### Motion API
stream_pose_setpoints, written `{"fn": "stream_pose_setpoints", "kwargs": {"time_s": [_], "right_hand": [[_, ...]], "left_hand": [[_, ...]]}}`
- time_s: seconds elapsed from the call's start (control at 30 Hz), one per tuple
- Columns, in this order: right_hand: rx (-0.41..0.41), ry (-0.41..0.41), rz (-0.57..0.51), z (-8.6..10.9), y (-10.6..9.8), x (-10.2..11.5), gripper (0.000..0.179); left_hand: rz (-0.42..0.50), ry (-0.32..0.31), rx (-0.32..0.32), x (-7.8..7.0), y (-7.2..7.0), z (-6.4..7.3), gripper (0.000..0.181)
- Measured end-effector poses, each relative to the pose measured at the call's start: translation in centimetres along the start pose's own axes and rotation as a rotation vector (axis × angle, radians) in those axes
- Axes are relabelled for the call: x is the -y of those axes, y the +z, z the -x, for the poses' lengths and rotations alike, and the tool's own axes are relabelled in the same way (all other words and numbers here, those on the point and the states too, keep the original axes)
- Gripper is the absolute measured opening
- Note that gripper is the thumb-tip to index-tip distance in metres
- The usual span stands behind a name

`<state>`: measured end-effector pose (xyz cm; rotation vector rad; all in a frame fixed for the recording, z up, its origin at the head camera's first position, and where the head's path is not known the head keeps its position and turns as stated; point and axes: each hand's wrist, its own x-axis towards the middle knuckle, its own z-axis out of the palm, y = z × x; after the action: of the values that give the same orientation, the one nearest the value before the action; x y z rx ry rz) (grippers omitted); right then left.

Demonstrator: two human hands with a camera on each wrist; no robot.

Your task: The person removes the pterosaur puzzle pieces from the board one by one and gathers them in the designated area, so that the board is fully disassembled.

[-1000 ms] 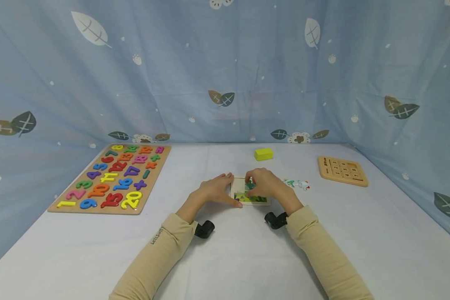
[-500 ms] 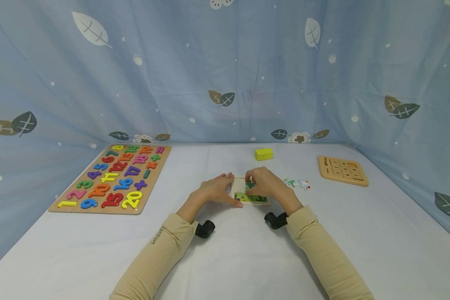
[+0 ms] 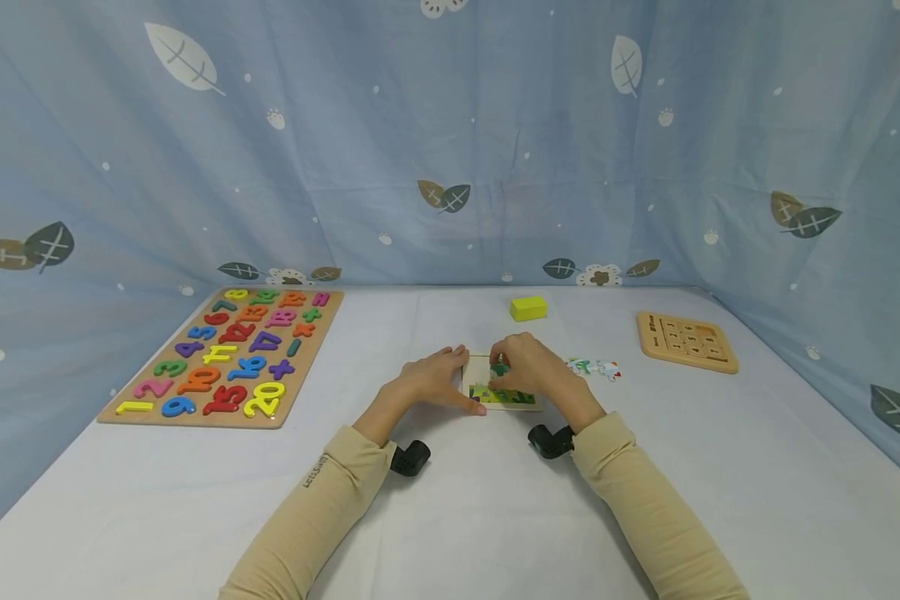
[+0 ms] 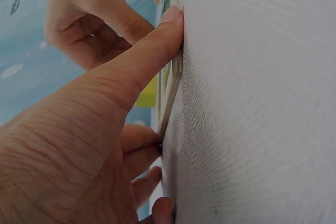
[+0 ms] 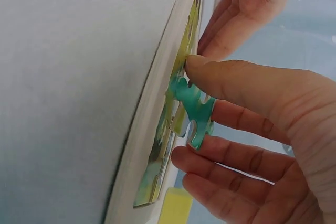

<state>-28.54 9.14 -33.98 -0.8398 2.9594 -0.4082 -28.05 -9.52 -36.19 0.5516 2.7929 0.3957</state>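
A small wooden jigsaw tray [image 3: 477, 368] lies in front of me, with green and yellow pieces along its near side. My left hand [image 3: 437, 379] holds the tray's left end, thumb at the near edge and fingers at the left side. In the left wrist view the thumb [image 4: 170, 24] presses against the tray's rim. My right hand [image 3: 528, 364] pinches a green jigsaw piece [image 5: 195, 109] between thumb and fingers. That piece stands tilted over the tray, its lower end right at the fitted pieces. The right hand hides the tray's far right part in the head view.
Loose jigsaw pieces [image 3: 595, 367] lie just right of the right hand. Behind the tray stands a yellow block [image 3: 528, 309]. A large number board [image 3: 319, 333] is at the left, a wooden sliding number puzzle [image 3: 663, 353] at the right. A blue curtain [image 3: 450, 125] closes the back.
The green piece has turned and shifted slightly in the right hand's fingers over the tray. My left hand has stayed where it was.
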Motion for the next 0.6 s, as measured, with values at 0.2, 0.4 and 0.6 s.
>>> {"fn": "stream_pose_setpoints", "kwargs": {"time_s": [0.2,0.4,0.6], "right_hand": [[-0.021,0.031,0.029,0.1,-0.2,0.3,0.031],[-0.026,0.05,0.012,0.2,-0.7,0.0,0.032],[-0.023,0.063,-0.048,0.9,-2.0,-1.1,0.032]], "left_hand": [[0.002,-0.009,0.005,-0.1,-0.1,0.1,0.106],[-0.001,-0.006,0.011,0.0,-0.1,0.1,0.106],[-0.006,0.002,0.004,-0.1,-0.1,0.1,0.106]]}}
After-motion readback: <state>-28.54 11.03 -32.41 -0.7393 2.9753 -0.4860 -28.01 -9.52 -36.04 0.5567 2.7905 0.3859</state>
